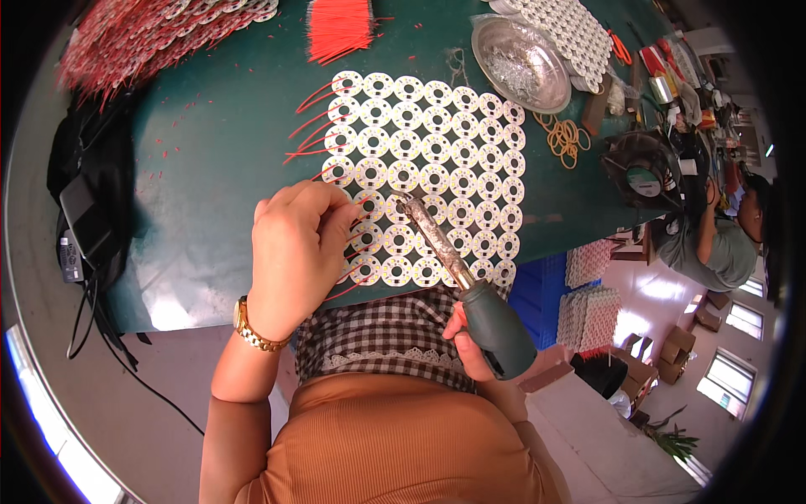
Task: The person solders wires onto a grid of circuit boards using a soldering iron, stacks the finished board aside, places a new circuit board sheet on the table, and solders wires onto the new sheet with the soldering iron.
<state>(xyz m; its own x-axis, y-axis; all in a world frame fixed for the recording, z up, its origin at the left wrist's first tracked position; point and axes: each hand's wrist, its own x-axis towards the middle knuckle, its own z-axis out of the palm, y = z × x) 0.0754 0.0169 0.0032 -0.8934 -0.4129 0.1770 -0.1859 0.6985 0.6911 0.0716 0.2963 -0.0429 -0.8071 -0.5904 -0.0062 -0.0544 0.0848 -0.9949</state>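
A panel of round white circuit boards [403, 175], joined in rows, lies flat at the near edge of the green table. My left hand [298, 239], with a gold watch [256, 330] on its wrist, reaches over the panel's left column. Its thumb and forefinger are pinched on a short red wire [363, 200] at one board. In my right hand [472, 340] is a soldering iron [495, 323] by its dark green handle. The iron's tip is over the panel, just right of my left fingertips. Other red wires [312, 128] stick out leftward from boards in the same column.
A bundle of red wires [339, 29] lies behind the panel. Wired boards [159, 34] are heaped at the far left. To the right are a metal bowl [520, 63], rubber bands [564, 139] and a black fan [642, 170]. Another person [714, 244] sits further right.
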